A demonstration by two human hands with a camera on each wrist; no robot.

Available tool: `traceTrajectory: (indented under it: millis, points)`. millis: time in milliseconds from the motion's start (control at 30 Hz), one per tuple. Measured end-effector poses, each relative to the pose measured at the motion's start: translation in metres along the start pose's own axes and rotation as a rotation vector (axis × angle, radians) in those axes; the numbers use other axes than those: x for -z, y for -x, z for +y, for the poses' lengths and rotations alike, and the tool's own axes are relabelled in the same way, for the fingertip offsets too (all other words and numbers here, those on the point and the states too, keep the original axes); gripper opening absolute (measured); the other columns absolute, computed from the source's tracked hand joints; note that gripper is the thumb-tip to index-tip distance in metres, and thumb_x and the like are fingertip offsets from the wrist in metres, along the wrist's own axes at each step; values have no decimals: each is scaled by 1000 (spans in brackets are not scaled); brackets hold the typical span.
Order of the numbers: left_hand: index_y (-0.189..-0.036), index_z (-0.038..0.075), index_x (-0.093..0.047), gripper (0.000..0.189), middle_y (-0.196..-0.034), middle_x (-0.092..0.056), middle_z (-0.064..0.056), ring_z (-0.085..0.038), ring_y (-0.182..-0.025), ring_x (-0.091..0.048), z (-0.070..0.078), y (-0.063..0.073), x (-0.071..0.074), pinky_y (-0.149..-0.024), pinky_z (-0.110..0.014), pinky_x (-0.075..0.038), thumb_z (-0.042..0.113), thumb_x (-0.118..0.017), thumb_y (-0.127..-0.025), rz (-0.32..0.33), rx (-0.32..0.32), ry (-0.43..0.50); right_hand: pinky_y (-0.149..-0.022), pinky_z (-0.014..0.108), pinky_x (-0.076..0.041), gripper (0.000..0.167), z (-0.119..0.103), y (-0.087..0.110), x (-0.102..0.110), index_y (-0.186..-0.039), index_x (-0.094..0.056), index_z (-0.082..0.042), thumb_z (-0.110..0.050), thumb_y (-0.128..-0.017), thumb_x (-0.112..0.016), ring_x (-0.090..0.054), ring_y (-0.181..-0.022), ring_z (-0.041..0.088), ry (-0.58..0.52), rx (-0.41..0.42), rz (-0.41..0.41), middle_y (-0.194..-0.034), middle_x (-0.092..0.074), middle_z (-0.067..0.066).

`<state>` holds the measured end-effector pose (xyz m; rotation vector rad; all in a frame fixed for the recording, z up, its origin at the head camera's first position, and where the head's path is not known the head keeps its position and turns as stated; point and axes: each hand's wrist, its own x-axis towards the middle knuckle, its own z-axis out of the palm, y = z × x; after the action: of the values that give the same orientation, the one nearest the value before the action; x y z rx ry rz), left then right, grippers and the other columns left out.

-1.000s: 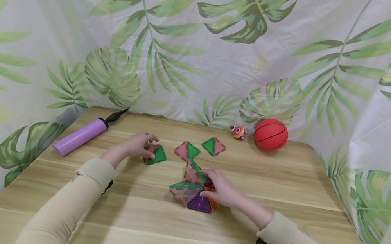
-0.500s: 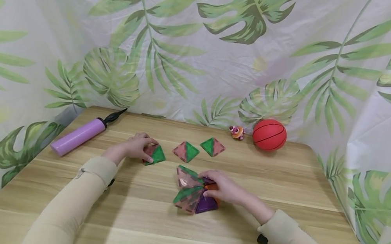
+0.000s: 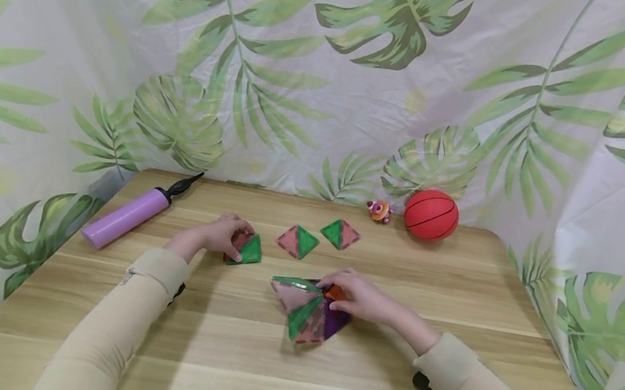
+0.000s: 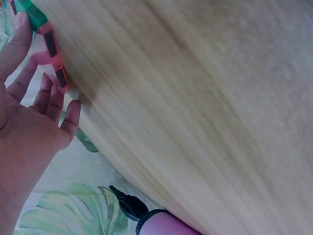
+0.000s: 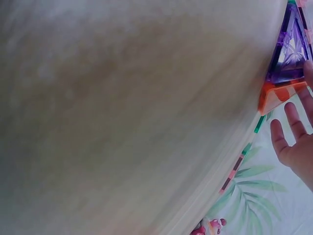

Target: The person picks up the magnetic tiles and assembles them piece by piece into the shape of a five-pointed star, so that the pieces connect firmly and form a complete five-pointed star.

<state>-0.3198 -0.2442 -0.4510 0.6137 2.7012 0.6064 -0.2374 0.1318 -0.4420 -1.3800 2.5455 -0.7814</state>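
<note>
My left hand (image 3: 222,235) pinches a joined pair of triangular magnetic tiles (image 3: 251,250), one pink and one green, at the left of the table. In the left wrist view the fingers lie along the pink tile (image 4: 51,51), which is tilted up. My right hand (image 3: 363,298) holds a pointed structure of magnetic tiles (image 3: 308,321) by its top, between thumb and fingers. Pink and green faces turn to the left; a purple tile (image 5: 292,49) and an orange tile (image 5: 279,95) show on the hand's side. Its far side is mostly hidden.
Two more pink-and-green tile pairs, a left one (image 3: 297,242) and a right one (image 3: 341,234), lie flat beyond the structure. A red ball (image 3: 432,215) and a small toy figure (image 3: 380,211) stand at the back right. A purple hand pump (image 3: 128,218) lies at the left edge.
The tile structure has turned under my right hand, its pink and green faces swinging round toward the near side. The pair in my left hand has tilted slightly, staying in nearly the same place.
</note>
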Motion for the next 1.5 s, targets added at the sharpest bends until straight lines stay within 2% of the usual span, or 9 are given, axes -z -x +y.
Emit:
traceTrajectory:
  millis: [100,200,300,533,700,900,1133,1333,1500]
  points:
    - [-126,5,-52,63,-119,-52,-18,-31,-108,-46,0,0,1,-93,-47,-40,16,-83,-71,-5,-30,65,-99,37,-40,37,0,0,0,-123,-60,-13,-15,-86,-69,-48,-116,19,-2,0,-6,-124,-61,-1]
    - [-122,5,-51,58,-108,-55,-16,-26,-93,-53,1,1,2,-75,-40,-50,6,-80,-72,-16,-32,162,-101,38,-38,36,1,-2,-1,-122,-61,-15,-16,-86,-69,-47,-117,17,23,25,-9,-122,-60,-1]
    - [-117,5,-51,47,-98,-56,-14,-23,-80,-55,2,1,3,-61,-35,-51,3,-76,-77,-1,-10,229,-100,40,-38,36,2,-3,-1,-121,-63,-17,-16,-85,-70,-48,-117,18,53,56,-1,-120,-59,1]
    - [-108,5,-56,24,-92,-57,-10,-21,-84,-54,11,-1,6,-73,-32,-45,7,-66,-87,160,-30,272,-102,43,-37,36,0,-5,2,-123,-61,-14,-16,-87,-68,-47,-119,20,25,30,-2,-122,-58,2]
    - [-108,5,-59,21,-97,-59,-10,-20,-84,-55,38,-2,13,-73,-32,-45,10,-65,-89,240,-82,339,-101,47,-37,35,6,-11,11,-124,-59,-9,-17,-91,-64,-48,-122,27,-17,-41,71,-127,-58,6]
    - [-112,4,-60,24,-102,-61,-11,-20,-85,-59,83,-2,18,-69,-30,-49,13,-65,-90,242,-128,424,-88,52,-46,34,10,-27,26,-126,-56,-2,-13,-93,-59,-52,-112,35,-157,-124,152,-122,-60,15]
    - [-116,2,-58,28,-105,-61,-12,-22,-93,-61,125,-5,11,-80,-32,-49,12,-63,-91,234,-160,535,-84,38,-50,34,6,-47,33,-126,-57,-6,-21,-96,-57,-61,-102,22,-291,-168,234,-114,-65,11]
    - [-113,-1,-57,25,-102,-58,-11,-20,-92,-59,142,-7,1,-78,-29,-50,11,-63,-91,216,-172,605,-79,32,-53,27,7,-51,35,-116,-60,3,-14,-95,-57,-64,-91,20,-468,-255,305,-104,-66,19]
    - [-107,-2,-59,23,-96,-60,-13,-20,-86,-59,141,-10,-4,-73,-27,-49,7,-66,-87,236,-178,588,-75,31,-53,24,8,-50,37,-112,-62,5,-11,-95,-56,-63,-84,17,-463,-266,289,-101,-66,22]
